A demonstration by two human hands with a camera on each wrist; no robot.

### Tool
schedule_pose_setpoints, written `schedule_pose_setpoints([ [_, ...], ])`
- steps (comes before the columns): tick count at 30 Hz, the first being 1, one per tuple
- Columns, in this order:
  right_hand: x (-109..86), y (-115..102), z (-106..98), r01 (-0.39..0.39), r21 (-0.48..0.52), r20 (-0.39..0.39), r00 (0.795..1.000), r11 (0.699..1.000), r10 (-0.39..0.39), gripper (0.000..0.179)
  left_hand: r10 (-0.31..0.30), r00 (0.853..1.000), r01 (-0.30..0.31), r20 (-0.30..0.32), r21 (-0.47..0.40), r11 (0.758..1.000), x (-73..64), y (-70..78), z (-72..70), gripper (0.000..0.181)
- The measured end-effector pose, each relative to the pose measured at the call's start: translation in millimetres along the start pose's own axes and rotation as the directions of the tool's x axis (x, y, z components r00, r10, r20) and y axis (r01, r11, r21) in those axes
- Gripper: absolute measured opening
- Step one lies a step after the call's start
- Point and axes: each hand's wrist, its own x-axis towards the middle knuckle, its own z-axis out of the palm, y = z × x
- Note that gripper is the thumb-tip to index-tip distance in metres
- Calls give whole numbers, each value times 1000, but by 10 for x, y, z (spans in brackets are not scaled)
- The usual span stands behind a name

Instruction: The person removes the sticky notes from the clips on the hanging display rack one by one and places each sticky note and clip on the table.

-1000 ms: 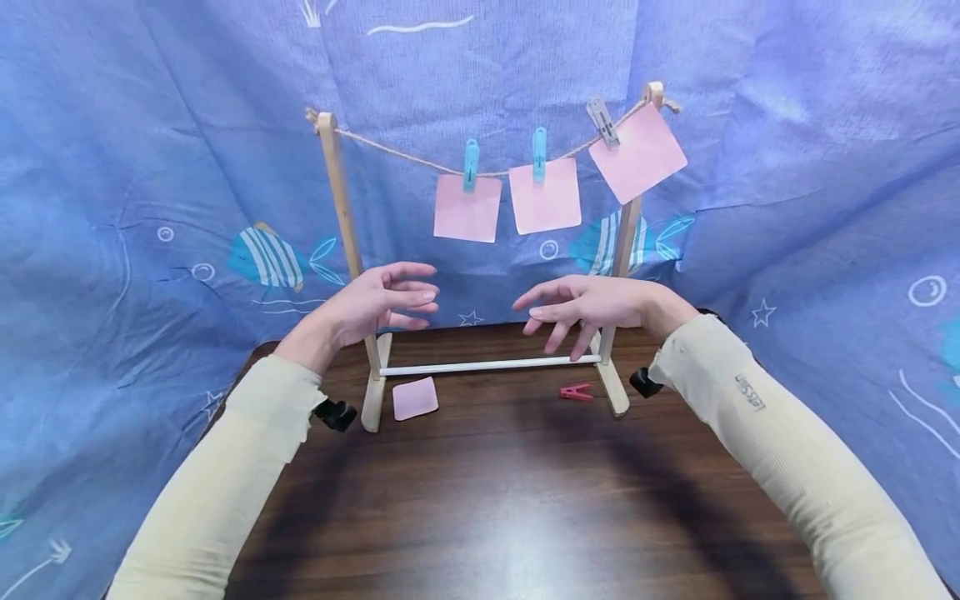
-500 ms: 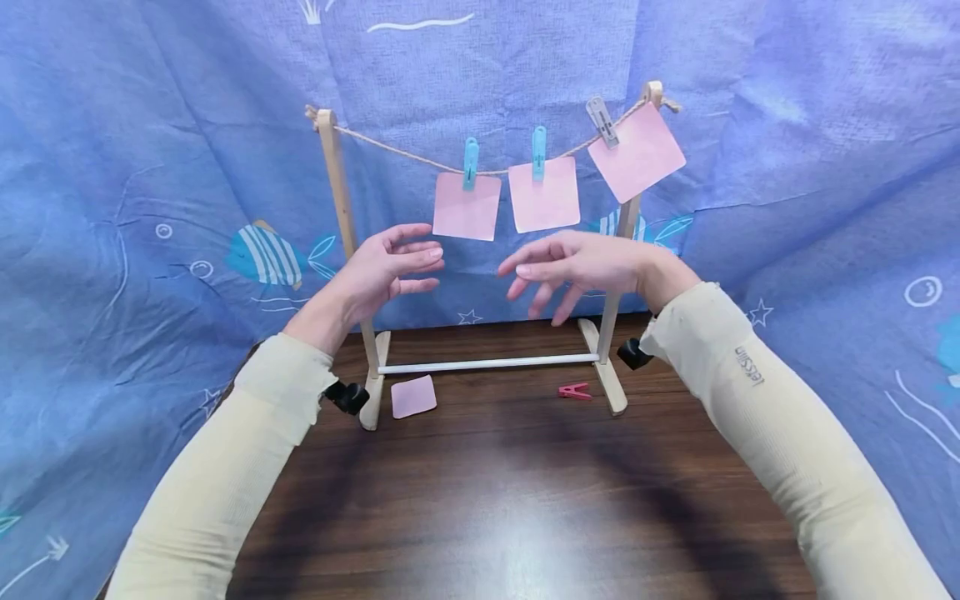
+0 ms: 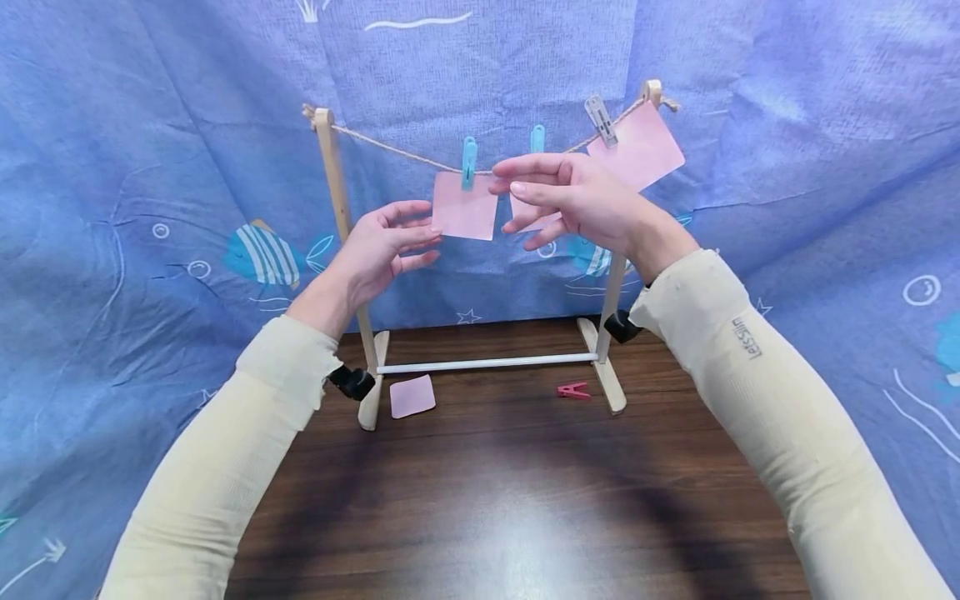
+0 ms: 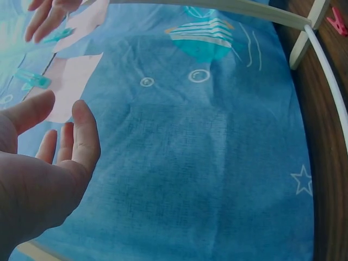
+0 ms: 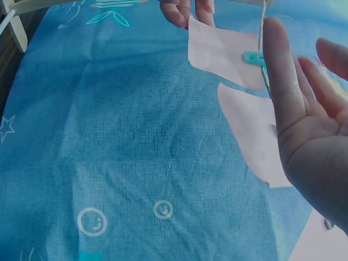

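A pink paper square (image 3: 461, 212) hangs from the rope (image 3: 390, 152) under a light-blue clothespin (image 3: 468, 162). My left hand (image 3: 378, 250) is at its left edge, thumb and fingers spread apart; whether they touch the paper I cannot tell. With loosely bent fingers, my right hand (image 3: 588, 200) reaches towards that square's upper right corner and holds nothing. Behind it hangs a middle paper square (image 5: 247, 130), partly hidden, under a second blue clothespin (image 3: 537, 140). At the right end a grey clothespin (image 3: 601, 121) holds a tilted pink square (image 3: 648, 150).
The rope runs between a left wooden post (image 3: 333, 179) and a right post (image 3: 611, 300), joined low down by a white bar (image 3: 487, 364). On the dark wooden table (image 3: 487, 500) lie another pink square (image 3: 412, 397) and a red clothespin (image 3: 573, 390). A blue patterned cloth (image 3: 187, 125) hangs behind.
Both hands have risen from low above the table to the hanging paper squares. The right has climbed further and now covers much of the middle square. The papers and clothespins have stayed put.
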Motion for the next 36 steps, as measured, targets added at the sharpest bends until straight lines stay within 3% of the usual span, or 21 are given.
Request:
schedule_pose_setpoints([
  [10,140,-1,68,50,41,-59,997,998,-48,56,-9,1000,9,-25,20,1000,68,-15,50,44],
  [22,339,-26,196,-7,97,-90,996,995,16,66,-3,1000,4,-30,9,1000,83,-25,102,42],
  [36,404,-99,226,-13,64,-127,992,998,21,73,19,999,-18,-31,43,999,59,-18,98,34],
])
